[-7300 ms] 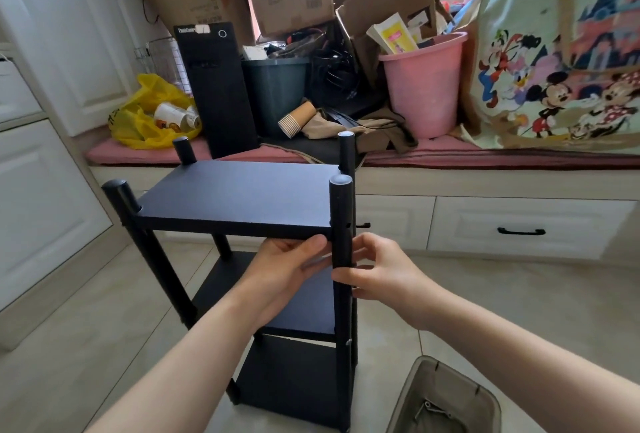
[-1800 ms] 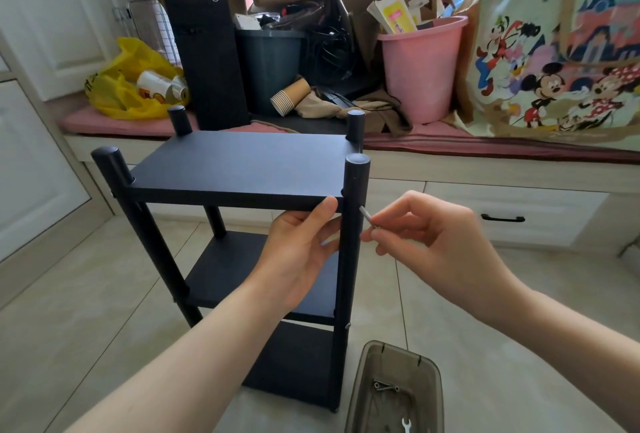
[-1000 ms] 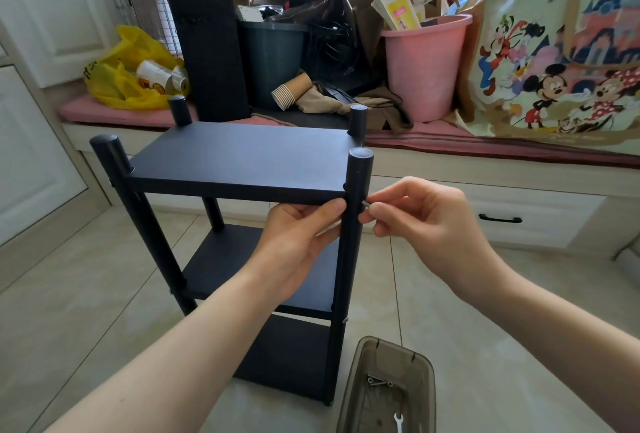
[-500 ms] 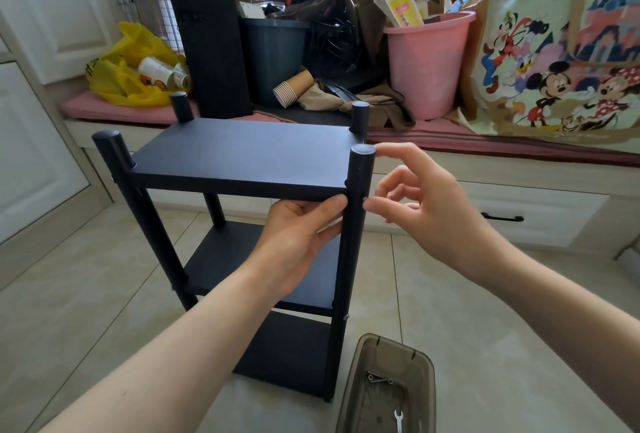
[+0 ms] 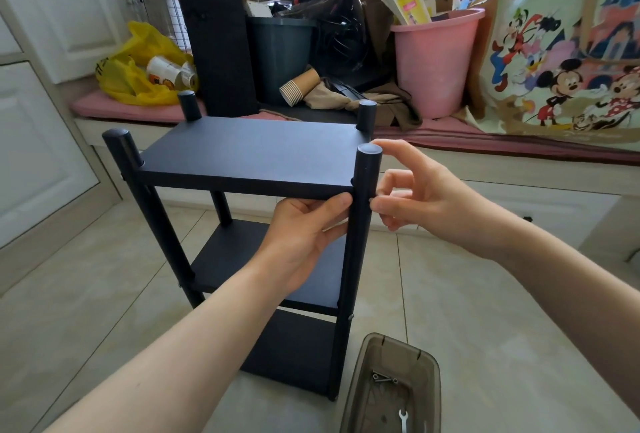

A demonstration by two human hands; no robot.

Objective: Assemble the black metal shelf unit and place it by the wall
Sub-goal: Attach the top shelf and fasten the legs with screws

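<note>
Nearest me, at the lower right of the frame, a smoky plastic tray (image 5: 398,341) sits on the tiled floor (image 5: 485,311). It holds a couple of loose screws (image 5: 384,379) and a small flat wrench (image 5: 402,419); little else shows in it. Above it, my left hand (image 5: 304,235) grips the front edge of the top shelf close to the front right post (image 5: 358,259), thumb laid along the edge and fingers (image 5: 330,228) curled beneath. My right hand (image 5: 429,197) is at the same post from the other side, with the index finger stretched to touch the cap and the thumb and middle fingertips drawn together against the post at shelf level. They may be pinching a screw there, but I cannot tell, since nothing metal shows between them. The black metal shelf unit (image 5: 249,152) stands upright in the middle of the frame, three shelves on four posts, not yet by a wall. I judge it stiff and fairly light, with smooth paint that could be a bit slippery. For carrying I would take two posts just under the top shelf rather than the thin shelf edge, and any joint lacking a screw could rack. Farther off, across the top of the frame, the window seat (image 5: 502,141) carries a yellow bag (image 5: 138,68) holding used paper cups, a dark bin (image 5: 280,51) topped with clutter, and a pink bucket (image 5: 433,61) stuffed with papers and card.
</note>
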